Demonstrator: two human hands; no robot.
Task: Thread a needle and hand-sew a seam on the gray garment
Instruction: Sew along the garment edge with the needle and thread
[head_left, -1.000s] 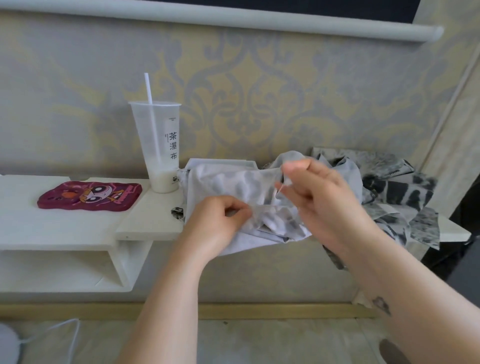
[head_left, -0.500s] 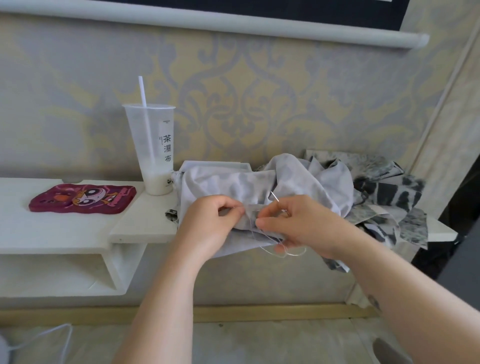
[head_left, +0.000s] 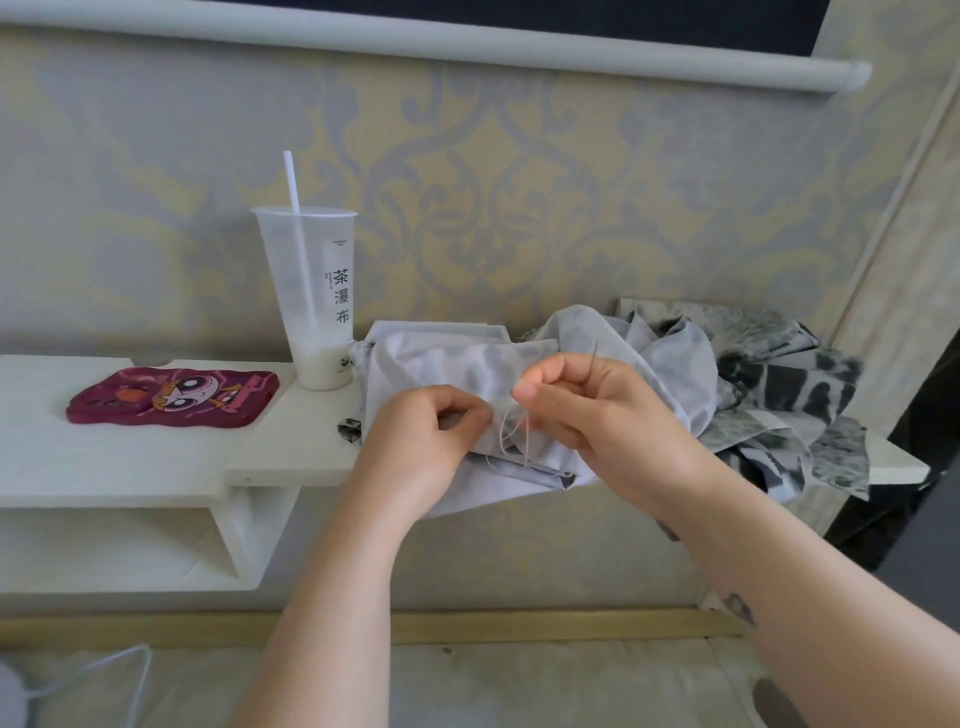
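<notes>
At the edge of the shelf (head_left: 291, 457), our left hand (head_left: 421, 441) pinches a fold of the gray garment (head_left: 431, 358) and our right hand (head_left: 587, 410) pinches the needle (head_left: 594, 356) just beside it, so the slack thread (head_left: 511, 434) looped between them may knot if we tug fast.

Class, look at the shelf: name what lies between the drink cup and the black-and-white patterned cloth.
The gray garment lies there, bunched on the white shelf, the left hand pinching it, the right hand holding a needle; the head view shows this.
</notes>
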